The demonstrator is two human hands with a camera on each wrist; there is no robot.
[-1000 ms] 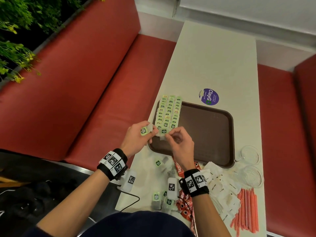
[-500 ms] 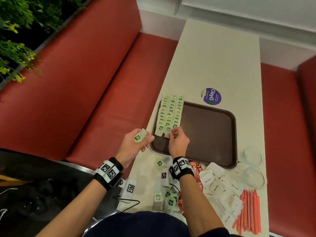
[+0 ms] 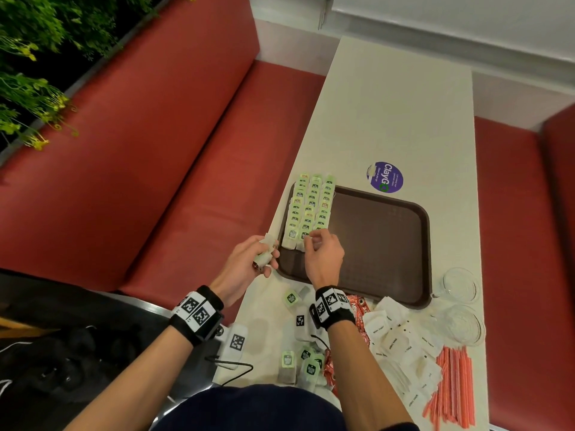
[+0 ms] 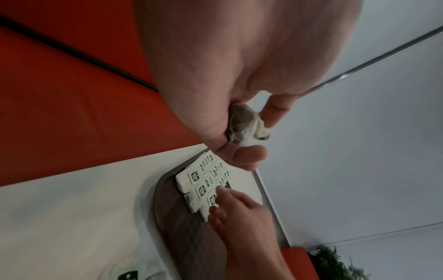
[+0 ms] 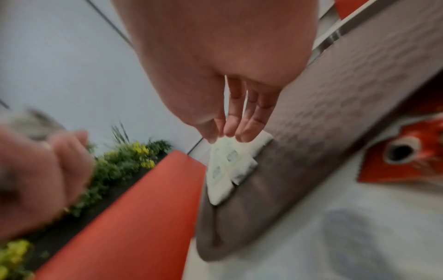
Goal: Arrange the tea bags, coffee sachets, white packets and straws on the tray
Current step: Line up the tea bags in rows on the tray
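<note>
A brown tray lies on the white table. Rows of green-labelled tea bags fill its left side. My right hand reaches over the tray's near-left corner, its straight fingertips resting on the nearest tea bag of the rows. Just left of the tray's edge, my left hand grips one tea bag. Loose tea bags, red coffee sachets, white packets and orange straws lie on the table near me.
Two clear glass cups stand right of the tray's near corner. A purple sticker sits beyond the tray. Red bench seats flank the narrow table, and the tray's right part is bare.
My right hand has come down from beside the left hand onto the near end of the tea bag rows. The left hand has turned its tea bag and stays by the tray's edge.
</note>
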